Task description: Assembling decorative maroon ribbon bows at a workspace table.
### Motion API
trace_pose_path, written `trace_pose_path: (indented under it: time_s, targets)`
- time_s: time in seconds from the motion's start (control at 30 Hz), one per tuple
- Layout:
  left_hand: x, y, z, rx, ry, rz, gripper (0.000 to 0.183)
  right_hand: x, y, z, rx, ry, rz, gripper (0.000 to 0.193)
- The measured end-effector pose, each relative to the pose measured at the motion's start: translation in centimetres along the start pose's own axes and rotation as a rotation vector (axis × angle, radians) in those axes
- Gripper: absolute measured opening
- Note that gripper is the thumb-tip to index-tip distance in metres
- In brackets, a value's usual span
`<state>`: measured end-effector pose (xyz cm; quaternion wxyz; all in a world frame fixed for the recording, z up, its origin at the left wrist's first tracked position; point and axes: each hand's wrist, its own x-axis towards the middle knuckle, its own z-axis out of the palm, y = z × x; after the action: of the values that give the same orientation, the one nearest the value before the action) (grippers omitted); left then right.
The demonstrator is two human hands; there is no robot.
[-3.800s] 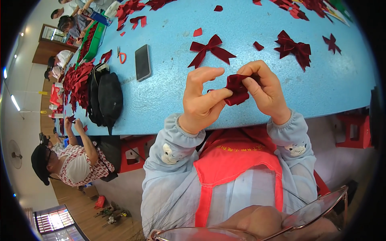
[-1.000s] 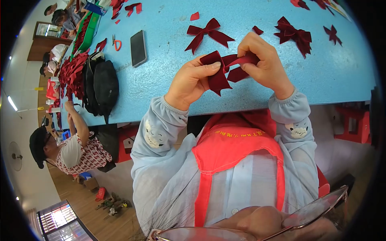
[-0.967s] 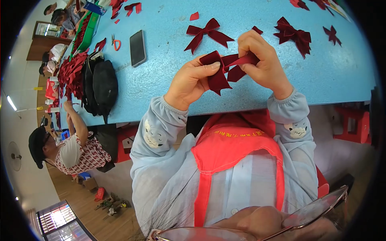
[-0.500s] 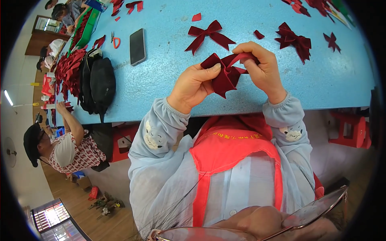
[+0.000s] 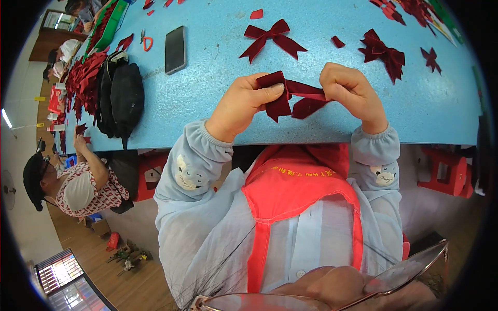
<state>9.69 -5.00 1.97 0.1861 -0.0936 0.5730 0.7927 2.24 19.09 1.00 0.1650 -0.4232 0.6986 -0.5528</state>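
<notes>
A dark red velvet ribbon (image 5: 305,92), partly folded into loops, stretches between my two hands above the table's near edge. My left hand (image 5: 243,101) pinches its folded end, with the thumb on top and a notched tail hanging below. On the other side my right hand (image 5: 354,94) is closed round the ribbon's right end, fingers curled in. One loop sags between the hands. Beyond them lies a finished-looking velvet bow (image 5: 272,38) with two notched tails. Farther right are a fuller bow (image 5: 383,55) and a small bow-shaped piece (image 5: 430,60).
On the blue table (image 5: 207,109) lie a black phone (image 5: 176,50), orange-handled scissors (image 5: 147,42), a black bag (image 5: 122,96) and a heap of red ribbon pieces (image 5: 83,80). A green tray (image 5: 110,31) stands far left. At left another person (image 5: 85,181) handles ribbon. Red stools (image 5: 445,172) stand below.
My right hand has moved right and slightly down, pulling the ribbon out between my hands. Its raised loop has become a stretched band. My left hand keeps its pinch.
</notes>
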Motion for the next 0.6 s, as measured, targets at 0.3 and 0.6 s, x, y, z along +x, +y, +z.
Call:
trace_pose_path:
  time_s: [0.3, 0.6]
  targets:
    - [-1.6, 1.2, 1.5, 0.350, -0.036, 0.090, 0.020, 0.5, -0.9, 4.3, 0.235, 0.158, 0.091, 0.022]
    - [-1.5, 0.0, 2.1, 0.368, 0.036, 0.236, 0.017, 0.4, 0.0, 2.6, 0.534, -0.023, 0.442, 0.022]
